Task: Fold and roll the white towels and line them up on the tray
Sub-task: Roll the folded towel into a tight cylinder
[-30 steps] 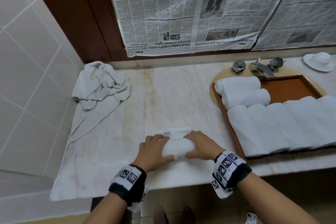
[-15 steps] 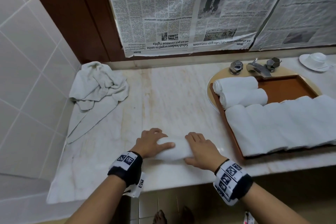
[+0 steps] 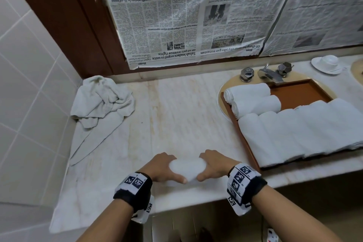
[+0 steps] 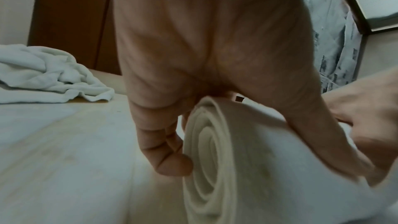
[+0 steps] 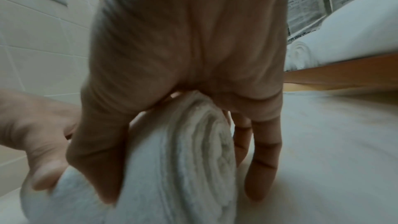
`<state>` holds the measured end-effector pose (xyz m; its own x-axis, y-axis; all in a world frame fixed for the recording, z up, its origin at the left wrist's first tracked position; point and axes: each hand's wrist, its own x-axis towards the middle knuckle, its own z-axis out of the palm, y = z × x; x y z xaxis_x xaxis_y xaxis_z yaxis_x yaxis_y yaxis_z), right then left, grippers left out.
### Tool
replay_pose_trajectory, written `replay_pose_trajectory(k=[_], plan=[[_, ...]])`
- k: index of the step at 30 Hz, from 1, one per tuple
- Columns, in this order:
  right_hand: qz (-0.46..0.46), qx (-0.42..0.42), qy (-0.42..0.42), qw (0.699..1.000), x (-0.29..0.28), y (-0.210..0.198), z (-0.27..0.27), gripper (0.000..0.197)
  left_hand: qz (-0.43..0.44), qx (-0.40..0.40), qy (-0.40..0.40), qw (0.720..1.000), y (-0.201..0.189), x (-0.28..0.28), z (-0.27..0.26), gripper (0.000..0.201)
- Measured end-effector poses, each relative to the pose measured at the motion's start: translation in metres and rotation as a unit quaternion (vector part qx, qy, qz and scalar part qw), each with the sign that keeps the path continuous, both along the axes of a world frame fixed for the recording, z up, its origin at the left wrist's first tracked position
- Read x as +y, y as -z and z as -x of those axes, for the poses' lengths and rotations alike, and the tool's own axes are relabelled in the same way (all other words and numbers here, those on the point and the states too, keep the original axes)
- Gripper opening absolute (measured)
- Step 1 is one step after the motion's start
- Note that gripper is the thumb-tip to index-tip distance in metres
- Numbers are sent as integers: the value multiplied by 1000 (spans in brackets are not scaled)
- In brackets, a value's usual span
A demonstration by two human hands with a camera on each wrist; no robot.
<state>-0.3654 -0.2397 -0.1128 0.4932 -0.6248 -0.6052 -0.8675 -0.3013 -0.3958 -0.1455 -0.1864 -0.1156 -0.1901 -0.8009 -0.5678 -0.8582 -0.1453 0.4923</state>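
Rolled white towel (image 3: 186, 169) on marble counter (image 3: 176, 114), near front edge, left of the tray (image 3: 302, 92). Fully rolled, spiral end visible in left wrist view (image 4: 206, 168) and in right wrist view (image 5: 202, 142). Left hand (image 3: 161, 169) curled over left end of roll, thumb on near side, fingers wrapped over far side; same hand in wrist view (image 4: 193, 57) gripping roll from above. Right hand (image 3: 214, 165) curled over right end, thumb near side, fingers over top; wrist view (image 5: 185, 48) same grip. Both hands clamped on the one roll, thumbs nearly meeting at its front.

Brown tray right of roll, sitting over sink basin (image 3: 225, 86). On tray: two rolled towels (image 3: 253, 98) at its far left end, lying crosswise; row of rolled towels (image 3: 300, 133) side by side along its near part. Tray floor bare at far right.

Crumpled towel heap (image 3: 100, 102) well left of tray, at counter's back corner by tiled wall (image 3: 29, 84). Chrome faucet with two knobs (image 3: 269, 73) just behind tray. White saucer with upturned cup (image 3: 327, 64) behind and right of tray. Newspaper sheets (image 3: 186, 15) covering the wall behind tray. Tracking wristbands (image 3: 134, 184) on both wrists.
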Motion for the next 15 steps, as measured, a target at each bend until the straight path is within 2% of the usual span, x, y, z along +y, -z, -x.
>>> replay_pose_trajectory(k=[2,6,10,15], plan=[[-1,-6,7,1000,5,-1,5,56,-13,1,5,1000,-1,2,5,67],[24,-12,24,999,17,-2,18,61,-8,21,0,1000,1,8,11,64],[48,20,24,998,35,0,28,68,-8,3,26,1000,0,19,25,71],[23,12,49,998,48,1,40,71,-17,13,28,999,2,29,34,77]])
